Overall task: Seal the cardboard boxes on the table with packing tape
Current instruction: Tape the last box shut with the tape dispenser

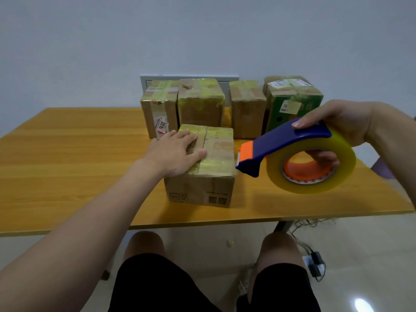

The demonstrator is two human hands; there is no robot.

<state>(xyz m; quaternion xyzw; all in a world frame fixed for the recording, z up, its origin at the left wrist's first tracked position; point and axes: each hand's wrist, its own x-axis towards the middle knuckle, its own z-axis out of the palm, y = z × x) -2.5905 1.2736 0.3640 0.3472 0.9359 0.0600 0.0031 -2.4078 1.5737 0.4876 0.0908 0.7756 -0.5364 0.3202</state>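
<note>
left hand [174,152]: I lay it flat, fingers straight, pinning the near box [202,167].
right hand [333,131]: I grip the tape dispenser [299,154], ready beside it.

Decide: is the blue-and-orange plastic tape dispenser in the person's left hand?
No, the right hand grips the dispenser; the left hand rests on the front cardboard box.

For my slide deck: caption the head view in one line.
Left hand rests on the front cardboard box while the right hand holds a blue tape dispenser beside it.

Soft even light, floor glare, wide-angle warp
</note>
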